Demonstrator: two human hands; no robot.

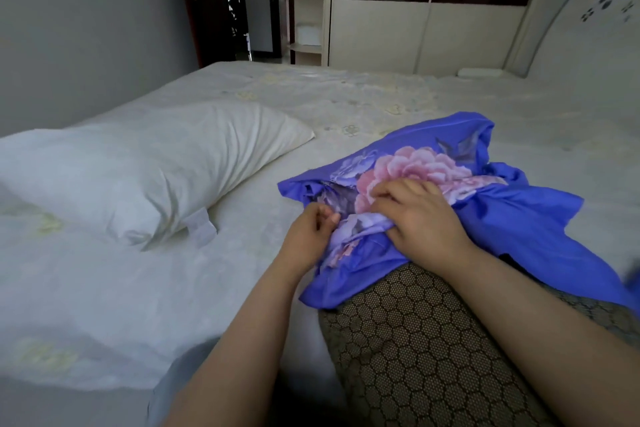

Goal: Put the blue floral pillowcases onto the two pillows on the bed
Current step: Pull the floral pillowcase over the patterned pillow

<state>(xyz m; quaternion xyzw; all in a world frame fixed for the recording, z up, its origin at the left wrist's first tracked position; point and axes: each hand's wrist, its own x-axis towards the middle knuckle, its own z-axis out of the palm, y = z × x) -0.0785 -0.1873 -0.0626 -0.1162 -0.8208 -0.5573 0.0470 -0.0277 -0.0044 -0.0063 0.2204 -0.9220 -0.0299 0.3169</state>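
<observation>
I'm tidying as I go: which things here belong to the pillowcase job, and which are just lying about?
Job: blue floral pillowcase, bare white pillow, honeycomb-patterned pillow, left hand, right hand.
Lying about: small white object by the headboard.

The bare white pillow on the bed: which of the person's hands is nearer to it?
The left hand. It pinches the blue floral pillowcase at its left edge, closest to the white pillow. The right hand grips the pillowcase further right.
</observation>
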